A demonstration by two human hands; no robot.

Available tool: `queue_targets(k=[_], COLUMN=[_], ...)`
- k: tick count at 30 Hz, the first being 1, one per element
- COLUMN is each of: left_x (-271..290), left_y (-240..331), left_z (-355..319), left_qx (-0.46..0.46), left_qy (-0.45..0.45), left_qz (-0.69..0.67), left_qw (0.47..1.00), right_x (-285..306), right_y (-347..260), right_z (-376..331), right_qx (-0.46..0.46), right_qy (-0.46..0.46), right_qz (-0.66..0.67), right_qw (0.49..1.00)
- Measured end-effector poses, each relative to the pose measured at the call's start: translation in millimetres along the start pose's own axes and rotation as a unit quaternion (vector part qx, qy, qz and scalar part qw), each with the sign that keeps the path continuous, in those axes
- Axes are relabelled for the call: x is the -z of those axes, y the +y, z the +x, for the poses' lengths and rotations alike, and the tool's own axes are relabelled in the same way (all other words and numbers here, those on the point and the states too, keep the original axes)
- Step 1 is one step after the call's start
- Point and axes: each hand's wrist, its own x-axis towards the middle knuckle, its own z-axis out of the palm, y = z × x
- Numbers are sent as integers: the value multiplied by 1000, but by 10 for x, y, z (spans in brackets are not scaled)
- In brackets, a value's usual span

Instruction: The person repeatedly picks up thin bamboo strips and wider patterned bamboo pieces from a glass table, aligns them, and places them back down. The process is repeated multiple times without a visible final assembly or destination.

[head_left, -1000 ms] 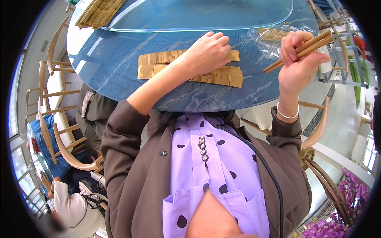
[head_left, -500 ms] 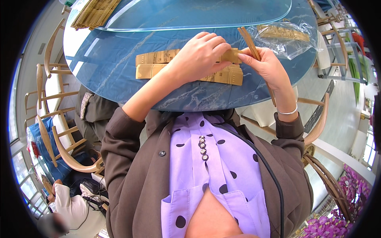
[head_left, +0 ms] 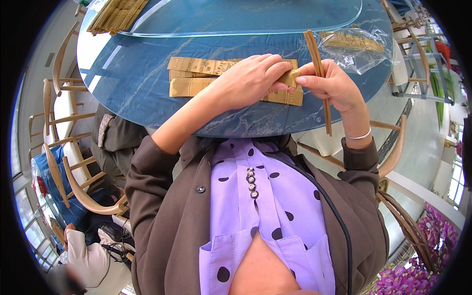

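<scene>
My left hand point(head_left: 256, 80) is closed round a tan paper chopstick sleeve point(head_left: 199, 65), whose long end sticks out to the left. At the sleeve's right end, my right thumb and fingertips touch its opening, which is bent up. My right hand point(head_left: 335, 87) also grips a pair of brown wooden chopsticks point(head_left: 314, 51), standing steeply across the palm with their lower ends below the hand. Under my left hand, more flat paper sleeves point(head_left: 188, 87) lie side by side on the blue table point(head_left: 162, 110). My left fingertips are partly hidden.
A clear plastic bag point(head_left: 361, 56) holding more sleeves lies at the right. A pile of paper sleeves point(head_left: 115, 17) sits far left beside a raised glass turntable point(head_left: 246, 30). Wooden chairs point(head_left: 88, 196) stand around the table, with purple flowers point(head_left: 408, 280) low on the right.
Both hands have come slightly nearer to me. The held sleeve has lifted and tilted off the one beneath. The chopsticks have swung more upright and shifted right.
</scene>
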Motion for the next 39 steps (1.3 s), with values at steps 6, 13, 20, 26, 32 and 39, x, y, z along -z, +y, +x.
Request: queue_targets(k=[6, 13, 20, 26, 32, 39], left_x=[-15, -16, -90, -102, -108, -123], left_y=[34, 6, -27, -7, -14, -63], left_z=[-13, -6, -40, -39, -42, -44], left_qx=[-16, -6, -4, -17, -25, -45], left_qy=[20, 37, 29, 9, -15, -1], left_qz=[-25, 35, 62, 56, 112, 135], left_qw=[999, 999, 998, 998, 993, 990], right_x=[-62, -112, -129, -95, -177, -136], right_y=[-56, 43, 50, 83, 126, 83], right_z=[8, 15, 25, 63, 98, 62], right_qx=[7, 34, 21, 6, 20, 9], right_qy=[-10, 45, 69, 29, 50, 64], right_qz=[-18, -83, -96, -87, -79, -111], right_qw=[1000, 995, 993, 996, 995, 992])
